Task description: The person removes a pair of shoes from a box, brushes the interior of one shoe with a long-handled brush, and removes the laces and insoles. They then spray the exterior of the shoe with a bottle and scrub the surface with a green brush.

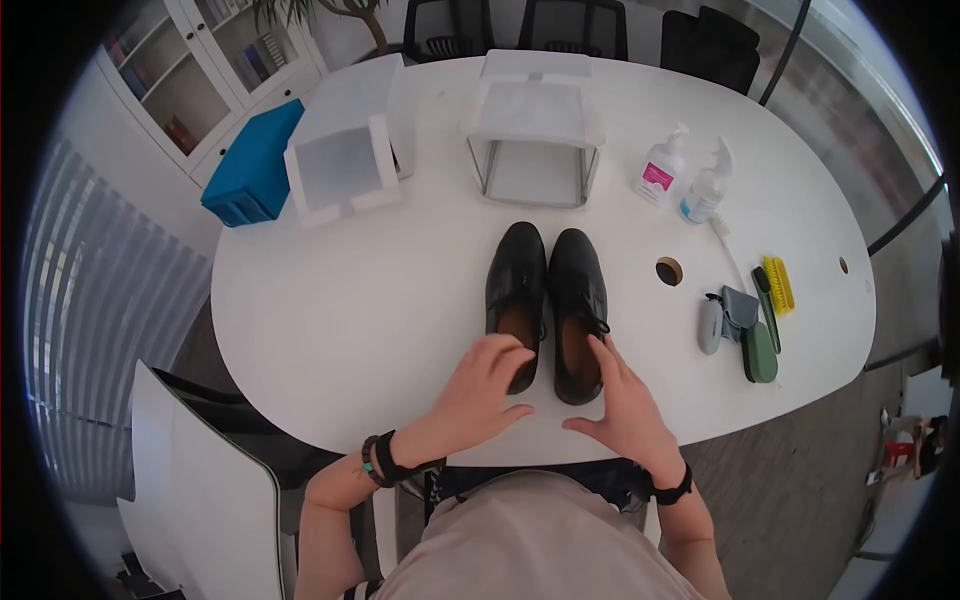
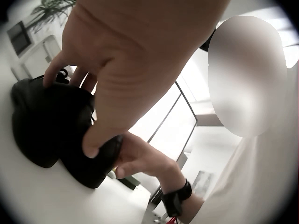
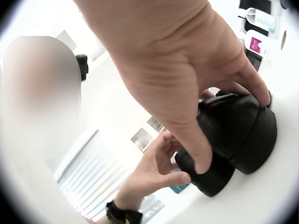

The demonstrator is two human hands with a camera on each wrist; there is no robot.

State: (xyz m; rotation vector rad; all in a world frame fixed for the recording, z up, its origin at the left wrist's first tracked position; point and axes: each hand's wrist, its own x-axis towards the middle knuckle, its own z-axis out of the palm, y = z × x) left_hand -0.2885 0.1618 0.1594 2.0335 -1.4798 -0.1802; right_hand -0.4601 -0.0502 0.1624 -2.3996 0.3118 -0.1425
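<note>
Side by side on the white table [image 1: 330, 330] stands a pair of black lace-up shoes, toes pointing away from me: the left shoe [image 1: 514, 270] and the right shoe [image 1: 577, 275]. My left hand [image 1: 472, 398] is at the left shoe's heel end, its loosely bent fingers over the outer edge of the opening and its thumb spread away. On the other side, my right hand [image 1: 632, 412] has its fingertips along the right shoe's outer side, thumb apart. In the right wrist view, black heels [image 3: 259, 144] show below the fingers.
Two clear-fronted boxes, a left box [image 1: 345, 170] and a middle box [image 1: 535, 120], stand behind the shoes, with a teal case [image 1: 255, 165] farther left. Rightward are two pump bottles [image 1: 660, 170], a yellow brush [image 1: 778, 285], a green brush [image 1: 760, 355], a grey cloth [image 1: 739, 312] and a table hole [image 1: 669, 271].
</note>
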